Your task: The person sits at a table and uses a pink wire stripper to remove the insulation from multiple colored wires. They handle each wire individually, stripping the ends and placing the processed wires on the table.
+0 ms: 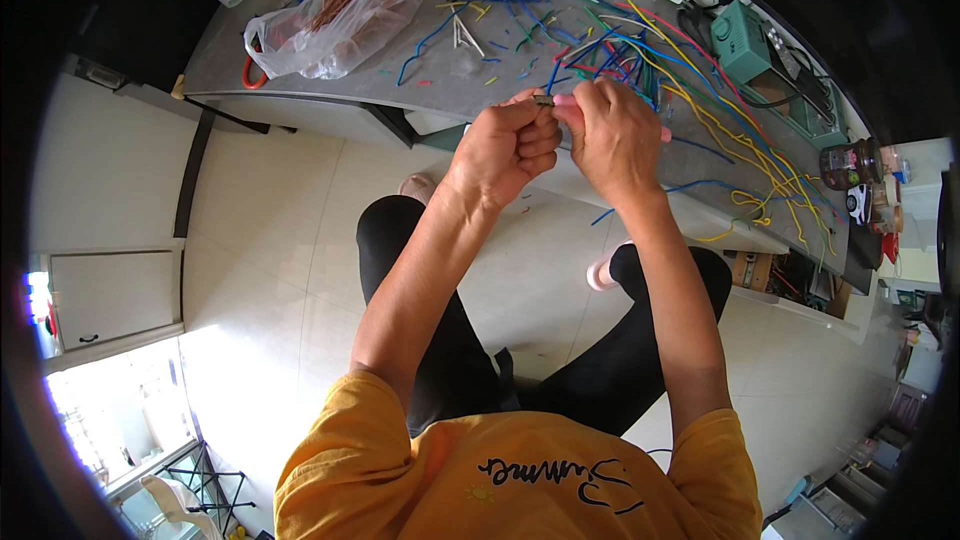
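Note:
Both my hands meet just above the table's front edge. My left hand is closed with thumb and fingers pinching a blue insulated wire, whose upper part sticks up from the grip. In my right hand is a slim pink-handled tool; its end shows past the far side of my fist. A small flat dark metal piece, seemingly the tool's tip, lies against the wire at my left thumb. Fingers hide most of the tool and the wire's lower part.
Cut wire pieces and long yellow wires cover the grey tabletop. A plastic bag holding copper strands stands left, near an orange ring-shaped handle. A green power strip and dark jar are right.

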A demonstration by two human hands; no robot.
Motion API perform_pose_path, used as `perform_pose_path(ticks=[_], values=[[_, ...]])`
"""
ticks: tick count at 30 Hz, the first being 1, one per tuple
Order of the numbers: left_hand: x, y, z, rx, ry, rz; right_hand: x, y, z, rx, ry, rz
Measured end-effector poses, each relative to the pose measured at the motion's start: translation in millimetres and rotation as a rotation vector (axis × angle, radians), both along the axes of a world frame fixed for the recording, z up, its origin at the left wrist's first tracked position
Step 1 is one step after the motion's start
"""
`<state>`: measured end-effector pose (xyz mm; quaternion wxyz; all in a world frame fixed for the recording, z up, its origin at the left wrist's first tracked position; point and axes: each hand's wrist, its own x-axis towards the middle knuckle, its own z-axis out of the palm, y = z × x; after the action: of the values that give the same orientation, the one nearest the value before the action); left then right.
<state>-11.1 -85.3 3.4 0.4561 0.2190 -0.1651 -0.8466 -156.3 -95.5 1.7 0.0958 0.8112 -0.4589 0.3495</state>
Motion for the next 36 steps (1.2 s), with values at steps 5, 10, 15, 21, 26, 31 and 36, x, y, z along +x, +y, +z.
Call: perform_pose_path(ticks=[5, 10, 15, 21, 26, 31, 36], values=[[0, 0, -1, 0.001, -0.03, 0.002, 2, 0, -2, 0.014, 0.03, -0.037], [1, -2, -3, 0.01, -0.04, -0.009, 2, 0, -4, 0.021, 0.036, -0.066], [0, -4, -7, 0.064, -0.018, -0.007, 0, -1, -7, 0.006, 0.053, -0.091], [-3, -5, -4, 0.103, -0.005, -0.015, -2, -2, -8, 0.01, 0.047, -0.09], [-3, -3, -6, 0.084, -0.06, -0.042, -2, 3, -1, 0.061, 0.011, -0.025], [-3, -2, -1, 0.035, -0.129, -0.029, 0, 4, 2, 0.088, -0.021, -0.001], [-3, -2, -1, 0.026, -0.075, -0.014, -4, -6, -4, -0.002, 0.026, -0.025]])
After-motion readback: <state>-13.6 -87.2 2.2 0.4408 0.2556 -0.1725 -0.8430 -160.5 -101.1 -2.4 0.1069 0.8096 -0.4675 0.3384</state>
